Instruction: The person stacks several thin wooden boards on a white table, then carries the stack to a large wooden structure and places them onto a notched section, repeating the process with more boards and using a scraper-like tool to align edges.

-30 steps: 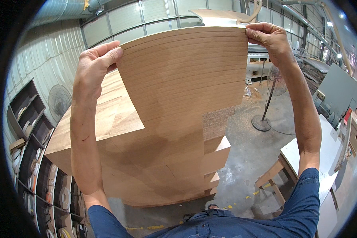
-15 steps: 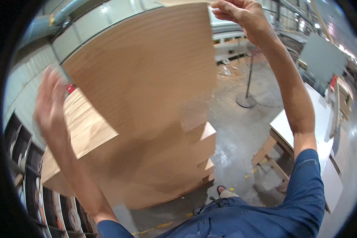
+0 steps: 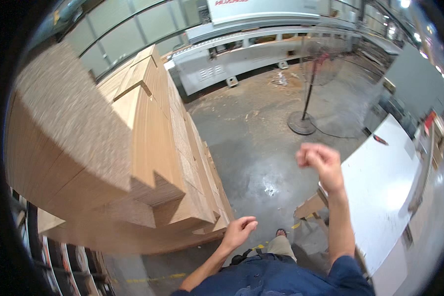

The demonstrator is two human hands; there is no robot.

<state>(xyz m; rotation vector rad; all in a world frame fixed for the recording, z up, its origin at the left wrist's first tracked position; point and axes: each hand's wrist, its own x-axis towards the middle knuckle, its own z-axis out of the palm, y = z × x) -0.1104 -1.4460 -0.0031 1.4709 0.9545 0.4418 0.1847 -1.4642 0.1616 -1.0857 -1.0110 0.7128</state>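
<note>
My left hand [image 3: 239,232] is held low before my body, fingers curled in, beside the near corner of a stack of wood-grain boards [image 3: 153,128]. It appears apart from the stack, and nothing shows in it. My right hand [image 3: 322,166] is raised between the stack and a white-topped table [image 3: 380,182]. Its fingers are bent inward and slightly blurred, with no object visible in them. On the stack's left part lies a board with a brown, speckled top face [image 3: 74,108], higher than its neighbours. Several board ends jut out unevenly on the stack's near side.
A pedestal fan [image 3: 309,93] stands on the grey floor with its cord trailing right. Behind it runs a long white machine [image 3: 246,56]. A small red-and-black tool [image 3: 380,140] lies on the white table. Dark shelving [image 3: 69,261] fills the lower left.
Both hands have come down from high and apart to nearer my body, their fingers now curled. The large board that filled the middle no longer blocks the view. My view has shifted.
</note>
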